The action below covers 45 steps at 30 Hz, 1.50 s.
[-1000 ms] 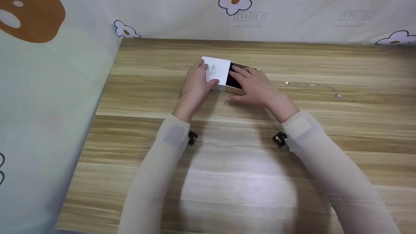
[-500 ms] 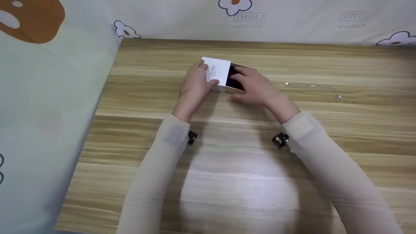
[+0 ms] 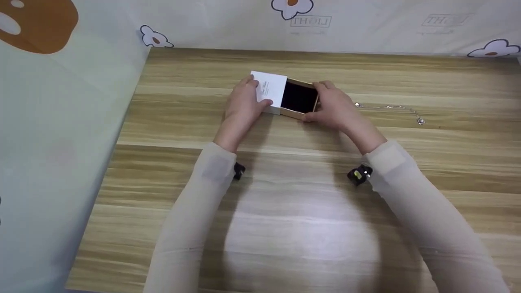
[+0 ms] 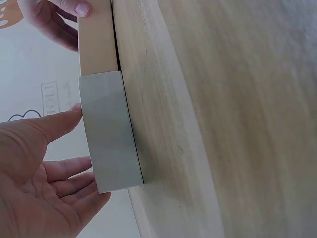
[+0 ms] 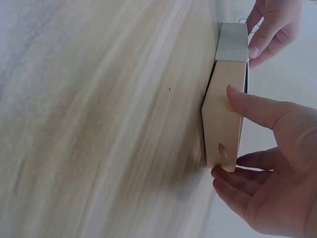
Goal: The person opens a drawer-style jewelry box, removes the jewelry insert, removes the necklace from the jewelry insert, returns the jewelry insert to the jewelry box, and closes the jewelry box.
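Note:
A small drawer-style gift box lies on the table, its white outer sleeve [image 3: 273, 87] printed with small dark lettering. From the sleeve's right side sticks the tan drawer [image 5: 224, 109], pulled partway out, with a black lining [image 3: 299, 97]. My left hand [image 3: 242, 99] holds the sleeve, thumb on the near edge and fingers round the far left corner. My right hand [image 3: 336, 106] grips the drawer's outer end, thumb against its near wall and fingers at the end and far corner. A small notch shows in the drawer's end in the right wrist view.
A thin silver chain [image 3: 401, 107] with a small ornament at each end lies on the wood-grain table [image 3: 195, 122], just right of my right hand. Behind the table hangs a pale curtain [image 3: 228, 24] with flower prints.
My right hand has moved right, from over the drawer's lining to the drawer's outer end, leaving the black lining in sight. My left hand keeps its hold on the sleeve.

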{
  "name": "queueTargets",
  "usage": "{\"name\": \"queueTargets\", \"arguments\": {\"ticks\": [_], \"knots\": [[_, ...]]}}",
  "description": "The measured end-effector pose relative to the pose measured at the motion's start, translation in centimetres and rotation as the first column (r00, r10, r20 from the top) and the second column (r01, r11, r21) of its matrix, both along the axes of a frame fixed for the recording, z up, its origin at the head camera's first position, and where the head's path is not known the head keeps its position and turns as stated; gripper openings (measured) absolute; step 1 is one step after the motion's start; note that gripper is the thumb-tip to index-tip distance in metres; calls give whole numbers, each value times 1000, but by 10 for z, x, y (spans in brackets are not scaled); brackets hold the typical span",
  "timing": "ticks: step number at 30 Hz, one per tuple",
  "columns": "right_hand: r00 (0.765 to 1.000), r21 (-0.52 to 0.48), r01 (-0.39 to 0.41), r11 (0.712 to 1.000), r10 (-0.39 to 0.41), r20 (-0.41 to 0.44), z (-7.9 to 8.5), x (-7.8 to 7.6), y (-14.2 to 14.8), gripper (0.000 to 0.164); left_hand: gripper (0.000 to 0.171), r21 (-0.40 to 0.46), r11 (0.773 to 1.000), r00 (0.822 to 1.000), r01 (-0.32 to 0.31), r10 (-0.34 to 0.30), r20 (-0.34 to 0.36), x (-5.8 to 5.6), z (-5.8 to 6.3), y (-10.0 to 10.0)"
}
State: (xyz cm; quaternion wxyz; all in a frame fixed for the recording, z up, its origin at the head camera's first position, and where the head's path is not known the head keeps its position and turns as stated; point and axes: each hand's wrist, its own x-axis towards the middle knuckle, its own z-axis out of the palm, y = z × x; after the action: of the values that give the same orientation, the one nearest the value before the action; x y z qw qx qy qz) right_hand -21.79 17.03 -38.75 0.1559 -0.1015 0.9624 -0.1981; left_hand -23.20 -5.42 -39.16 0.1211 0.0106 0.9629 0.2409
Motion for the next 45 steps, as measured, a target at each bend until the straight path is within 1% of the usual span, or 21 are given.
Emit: {"name": "queueTargets", "arguments": {"ticks": [4, 13, 17, 21, 26, 34, 41, 45], "knots": [[1000, -25, -4, 1000, 4, -8, -1, -2, 0, 99, 67, 0, 1000, 1000, 0, 0, 4, 0, 0, 0], [1000, -56, -19, 998, 17, -25, -1, -5, -4, 97, 65, -3, 1000, 1000, 10, -10, 3, 6, 1, 2], [999, -59, -29, 998, 26, -40, -1, -7, -6, 96, 65, -7, 1000, 1000, 5, -5, -3, 5, 1, 2], [999, -59, -35, 998, 33, -29, -2, -8, -5, 97, 65, -11, 1000, 1000, 0, 0, 13, 5, -1, 4], [999, -59, -42, 997, 40, -34, -3, -9, -4, 97, 66, -5, 1000, 1000, 8, -8, 8, 5, -2, 6], [998, -47, -54, 997, 53, -13, -3, -11, -15, 97, 65, -10, 1000, 1000, -8, 9, 11, 7, -1, 1], [997, -63, -66, 996, 63, -46, -4, -11, -25, 96, 66, -12, 1000, 1000, 1, -1, 0, 10, 0, 2], [995, -87, -68, 994, 62, -76, -5, -13, -29, 96, 65, -6, 1000, 1000, 7, -7, -9, 9, 3, 4]]}}
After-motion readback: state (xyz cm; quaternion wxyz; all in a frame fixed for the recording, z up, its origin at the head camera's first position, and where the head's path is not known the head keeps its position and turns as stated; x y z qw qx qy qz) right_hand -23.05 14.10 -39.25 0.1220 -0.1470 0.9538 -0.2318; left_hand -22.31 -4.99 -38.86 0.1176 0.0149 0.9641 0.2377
